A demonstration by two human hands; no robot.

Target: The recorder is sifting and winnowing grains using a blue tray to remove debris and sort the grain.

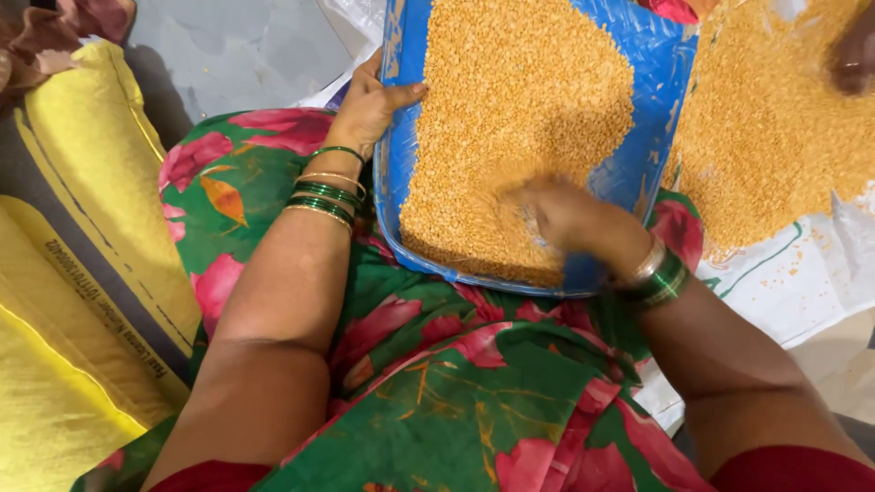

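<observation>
Yellow woven sacks (82,301) stacked at the left, one edged with dark print. Grey floor (246,46) beyond. Green cloth with red flowers (456,401) across the lap. Loose heap of yellow split lentils (766,128) on a white plastic sheet (802,282) at the right.

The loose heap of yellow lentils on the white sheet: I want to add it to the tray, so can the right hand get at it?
Probably yes: the right hand lies in the blue tray, and the heap lies just beyond its right rim, nothing between.
</observation>
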